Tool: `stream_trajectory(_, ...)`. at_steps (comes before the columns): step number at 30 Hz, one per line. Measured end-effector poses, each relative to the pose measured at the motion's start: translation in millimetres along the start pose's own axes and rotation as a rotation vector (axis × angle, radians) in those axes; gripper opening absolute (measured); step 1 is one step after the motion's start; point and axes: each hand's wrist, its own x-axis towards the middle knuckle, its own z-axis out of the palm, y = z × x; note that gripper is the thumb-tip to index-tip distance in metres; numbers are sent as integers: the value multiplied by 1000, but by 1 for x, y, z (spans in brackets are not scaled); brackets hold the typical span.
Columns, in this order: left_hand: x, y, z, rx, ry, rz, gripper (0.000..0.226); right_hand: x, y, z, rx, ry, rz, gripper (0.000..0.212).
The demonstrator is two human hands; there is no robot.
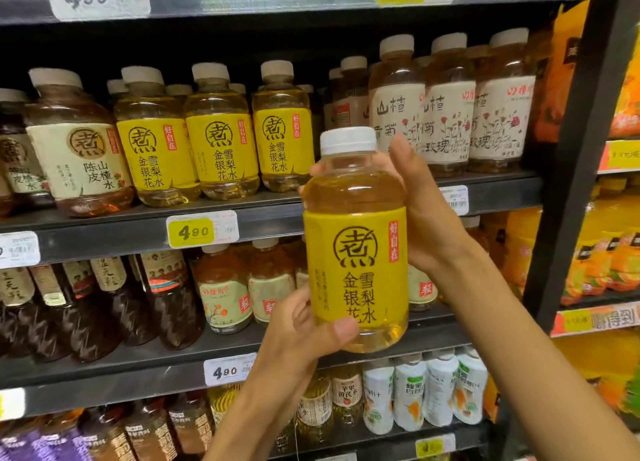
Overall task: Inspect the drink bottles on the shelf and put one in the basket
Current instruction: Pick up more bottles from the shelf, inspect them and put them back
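I hold a yellow-labelled drink bottle with a white cap upright in front of the shelves, its label facing me. My left hand grips its lower part from the left, thumb across the label's bottom edge. My right hand wraps the upper part from behind and the right, fingertips near the cap. Three matching yellow-labelled bottles stand in a row on the upper shelf. No basket is in view.
Cream-labelled bottles stand to the right on the upper shelf, a brown tea bottle to the left. Dark bottles fill the middle shelf, white bottles the lower one. A black upright post separates orange packs at right.
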Motion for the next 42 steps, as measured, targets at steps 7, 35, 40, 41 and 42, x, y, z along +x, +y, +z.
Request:
stream_trajectory(7,4,14,-6,38,-66,-58,90,-3,-1,-6,27,151,-34,31)
stream_trajectory(35,1,13,-5,-161,-100,-159,87,5,-15,-2,-56,273,72,30)
stream_trajectory(40,-1,5,9,63,-12,-91,85,6,-12,1,-145,363,76,24)
stream_trajectory(41,0,2,10,50,3,-83,80,5,-12,1,-164,354,77,24)
stream_trajectory(42,0,1,11,26,12,-76,72,5,-13,1,-174,343,74,24)
